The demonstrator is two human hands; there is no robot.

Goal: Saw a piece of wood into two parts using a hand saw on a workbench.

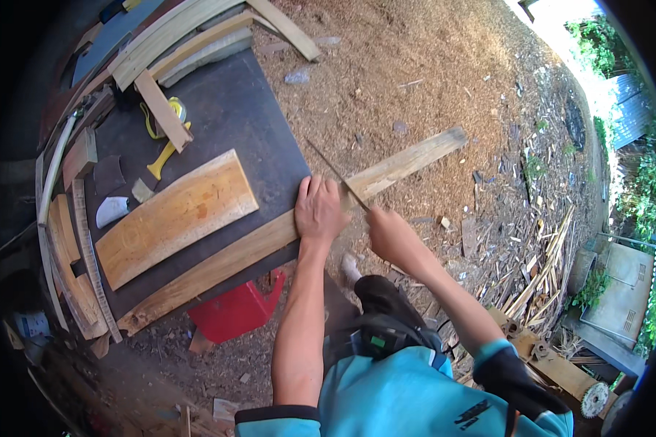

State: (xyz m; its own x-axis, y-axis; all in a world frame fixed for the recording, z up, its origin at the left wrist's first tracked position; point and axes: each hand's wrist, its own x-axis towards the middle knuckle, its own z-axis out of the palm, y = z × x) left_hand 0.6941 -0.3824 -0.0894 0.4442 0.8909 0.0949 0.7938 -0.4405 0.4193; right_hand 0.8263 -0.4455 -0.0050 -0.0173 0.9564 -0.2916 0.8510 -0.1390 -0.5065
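Observation:
A long, narrow wooden board point(408, 162) lies along the near edge of the dark worktable point(270, 109), and its right end juts out past the corner. My left hand point(319, 210) grips the board at that corner, fingers over its far edge. Just to the right, my closed right hand point(395, 237) holds a handsaw point(337, 172); its thin blade crosses the overhanging part at a slant. The saw's handle is hidden in my fist, and how deep the blade sits in the wood cannot be made out.
On the table lie a wide plank point(182, 215), a yellow tape measure point(176, 109), a yellow-handled tool point(160, 160) and several wood strips point(189, 44). A red plastic object point(233, 313) stands below the near edge. Sawdust point(415, 73) and a stick pile point(547, 262) cover the ground.

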